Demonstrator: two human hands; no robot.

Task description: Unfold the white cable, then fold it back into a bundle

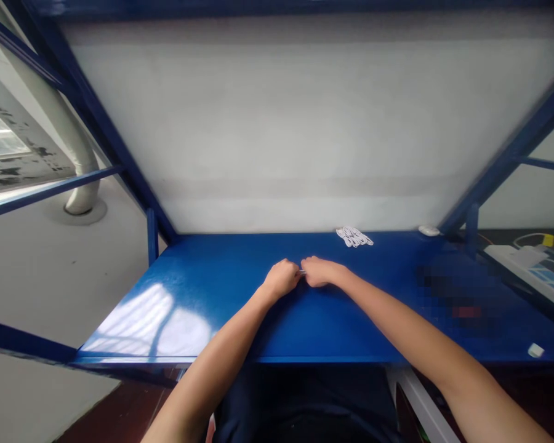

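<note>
Over the middle of the blue tabletop [231, 258], my left hand [282, 278] and my right hand [321, 271] face each other with fingers curled closed. A short, thin, pale piece [303, 272] bridges the small gap between them, and both hands grip it. Most of it is hidden inside the fingers, so its kind cannot be made out. Just beyond my right hand, toward the back edge, lies a flat bundle of white looped pieces [354, 237], perhaps cord.
A rounded white object [428, 231] sits at the back right. Near the front right corner is a small white block [535, 350]. A pixelated dark patch [461, 301] covers the right side. Blue frame posts [133, 178] and a white back panel [295, 123] enclose the table.
</note>
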